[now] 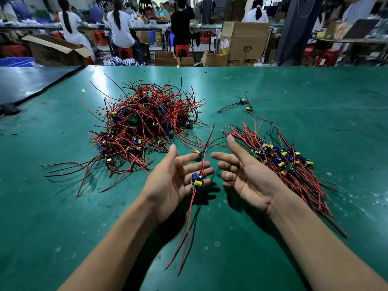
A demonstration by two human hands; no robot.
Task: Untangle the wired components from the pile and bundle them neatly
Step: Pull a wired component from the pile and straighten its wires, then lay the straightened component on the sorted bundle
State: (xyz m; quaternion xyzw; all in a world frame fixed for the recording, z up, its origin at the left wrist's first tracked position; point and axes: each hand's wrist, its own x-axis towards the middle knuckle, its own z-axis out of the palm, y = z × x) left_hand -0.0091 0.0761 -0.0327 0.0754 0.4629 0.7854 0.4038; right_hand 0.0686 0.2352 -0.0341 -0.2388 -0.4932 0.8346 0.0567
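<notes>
In the head view, your left hand (176,177) lies palm up at centre frame, fingers stretched out and thumb raised. A single wired component (196,181) rests across those fingers, not pinched. Its long axis runs nearly up and down the frame: the upper red and black leads point toward the top, leaning slightly right, and the lower leads trail toward the bottom edge over the green table (294,85).

Your right hand (245,175), just to the right, is relaxed and holds nothing, with its thumb up and fingers loosely bent toward the left hand.

The tangled pile (144,127) sits left of centre above your left hand. The sorted bundle (283,162) lies right of your right hand, its wires aligned along a diagonal toward the lower right. Another component (197,152) lies by your left index fingertip, possibly touching it.
</notes>
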